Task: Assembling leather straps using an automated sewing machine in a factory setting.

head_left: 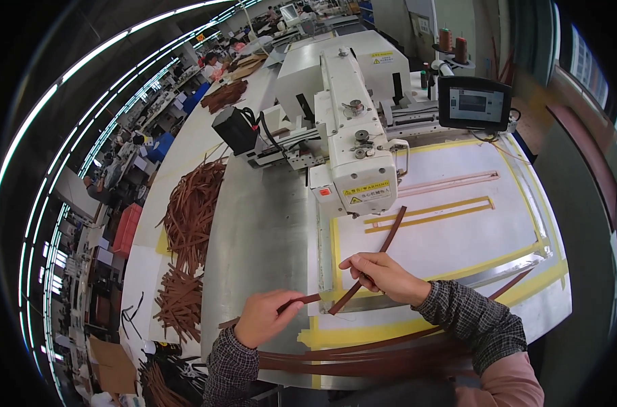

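Observation:
My left hand [264, 319] is closed on a narrow brown strap [306, 299], whose short end sticks out to the right of the thumb. Another brown strap [394, 229] slants through the closed fingers of my right hand [384, 275]. Its upper end reaches toward the head of a white industrial sewing machine [359, 152], and its lower end points down at the taped edge of the work plate. Both hands are above the near side of the machine bed, apart from each other. Several long brown straps [369, 365] lie along the near edge, below my forearms.
Left of the steel bed [261, 237] are a tangled heap of brown straps [194, 207] and a lower pile [179, 302]. A white plate [451, 237] with yellow-taped borders and slots lies at right. A screen [475, 103] stands behind it, near thread spools [460, 49].

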The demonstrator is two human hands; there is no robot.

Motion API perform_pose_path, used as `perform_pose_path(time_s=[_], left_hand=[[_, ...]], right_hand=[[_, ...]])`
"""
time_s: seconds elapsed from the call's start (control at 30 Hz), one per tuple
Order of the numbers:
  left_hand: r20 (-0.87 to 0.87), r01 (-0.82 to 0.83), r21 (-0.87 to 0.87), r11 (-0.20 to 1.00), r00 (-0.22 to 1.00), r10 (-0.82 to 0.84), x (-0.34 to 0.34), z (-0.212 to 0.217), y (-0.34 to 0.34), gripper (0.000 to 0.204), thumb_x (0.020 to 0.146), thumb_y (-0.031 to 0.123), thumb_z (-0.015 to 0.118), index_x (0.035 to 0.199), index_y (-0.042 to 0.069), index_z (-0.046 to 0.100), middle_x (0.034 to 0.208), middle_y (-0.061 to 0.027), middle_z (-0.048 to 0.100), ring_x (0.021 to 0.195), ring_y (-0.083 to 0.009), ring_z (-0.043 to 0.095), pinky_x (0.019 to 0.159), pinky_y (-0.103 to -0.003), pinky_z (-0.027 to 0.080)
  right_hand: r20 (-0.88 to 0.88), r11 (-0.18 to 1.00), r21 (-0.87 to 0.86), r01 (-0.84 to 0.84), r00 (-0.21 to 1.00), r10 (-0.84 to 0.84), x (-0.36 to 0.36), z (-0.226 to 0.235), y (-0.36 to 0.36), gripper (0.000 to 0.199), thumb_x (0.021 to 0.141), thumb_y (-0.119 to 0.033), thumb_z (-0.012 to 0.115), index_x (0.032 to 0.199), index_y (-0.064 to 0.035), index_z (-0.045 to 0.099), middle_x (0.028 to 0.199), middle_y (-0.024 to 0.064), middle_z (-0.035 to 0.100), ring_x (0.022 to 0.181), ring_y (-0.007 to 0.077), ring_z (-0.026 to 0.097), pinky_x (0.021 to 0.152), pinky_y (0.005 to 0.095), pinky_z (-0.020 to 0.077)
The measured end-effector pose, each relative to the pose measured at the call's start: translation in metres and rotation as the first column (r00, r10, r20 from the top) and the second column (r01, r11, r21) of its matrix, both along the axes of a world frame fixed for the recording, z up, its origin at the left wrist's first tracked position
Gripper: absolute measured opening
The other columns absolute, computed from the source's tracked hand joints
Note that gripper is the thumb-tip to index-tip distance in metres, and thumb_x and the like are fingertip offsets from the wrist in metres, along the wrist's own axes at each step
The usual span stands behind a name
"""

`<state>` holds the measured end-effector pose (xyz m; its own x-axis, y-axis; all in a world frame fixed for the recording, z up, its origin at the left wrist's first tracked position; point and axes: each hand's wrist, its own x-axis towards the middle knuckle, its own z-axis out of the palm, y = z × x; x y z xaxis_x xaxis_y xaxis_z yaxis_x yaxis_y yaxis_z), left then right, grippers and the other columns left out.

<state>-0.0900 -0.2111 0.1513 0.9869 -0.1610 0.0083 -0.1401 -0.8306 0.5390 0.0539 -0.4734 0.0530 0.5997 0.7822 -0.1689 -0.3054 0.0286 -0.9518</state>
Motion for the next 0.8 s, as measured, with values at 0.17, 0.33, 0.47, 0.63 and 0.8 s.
perform_pose_path(time_s=[0.17,0.33,0.47,0.63,0.8], left_hand=[[0.039,-0.014,0.004,1.000,0.999,0.014,0.005,-0.006,-0.006,0.017,0.103,0.021,0.070,0.112,0.008,0.077,0.091,-0.0126,0.075,0.077,-0.0338,0.071,0.066,-0.043,0.055],[0.060,-0.038,-0.004,0.999,0.997,0.039,-0.003,-0.015,0.005,0.018,0.103,0.022,0.069,0.112,0.009,0.077,0.091,-0.0118,0.075,0.078,-0.0338,0.072,0.066,-0.043,0.055],[0.076,-0.042,-0.082,0.996,0.996,0.049,-0.014,-0.015,0.010,0.017,0.103,0.021,0.069,0.112,0.008,0.077,0.092,-0.0127,0.076,0.078,-0.0333,0.072,0.067,-0.042,0.055],[0.095,-0.073,-0.140,0.988,0.992,0.087,-0.017,-0.019,0.018,0.017,0.102,0.019,0.070,0.112,0.007,0.077,0.089,-0.0135,0.075,0.074,-0.0323,0.072,0.067,-0.041,0.055],[-0.019,-0.130,-0.256,0.958,0.991,0.130,-0.026,-0.025,0.029,0.019,0.103,0.017,0.070,0.115,0.004,0.077,0.084,-0.0131,0.075,0.070,-0.0256,0.071,0.065,-0.036,0.054]], right_hand=[[-0.497,0.995,0.042,-0.089,0.862,0.098,-0.025,0.018,0.019,0.043,0.118,-0.038,0.044,0.133,-0.0032,0.065,0.113,0.0042,0.074,0.066,0.0073,0.052,0.053,0.0225,0.0406],[-0.361,0.996,0.052,-0.074,0.929,0.088,-0.039,-0.006,0.031,0.043,0.117,-0.036,0.048,0.132,-0.0022,0.070,0.108,0.0039,0.073,0.065,0.0058,0.055,0.053,0.0210,0.0424],[-0.460,0.994,0.103,-0.021,0.885,0.067,-0.042,-0.005,0.048,0.042,0.117,-0.035,0.049,0.133,-0.0032,0.071,0.107,0.0032,0.073,0.069,0.0068,0.057,0.054,0.0213,0.0435],[-0.440,0.963,0.211,-0.170,0.863,0.249,-0.051,-0.011,0.054,0.041,0.116,-0.038,0.052,0.128,-0.0035,0.070,0.110,0.0032,0.074,0.070,0.0075,0.057,0.055,0.0213,0.0440],[-0.201,0.984,0.049,-0.174,0.963,0.180,-0.056,-0.008,0.056,0.035,0.113,-0.031,0.059,0.130,-0.0018,0.070,0.104,0.0024,0.074,0.072,0.0068,0.060,0.058,0.0227,0.0463]])
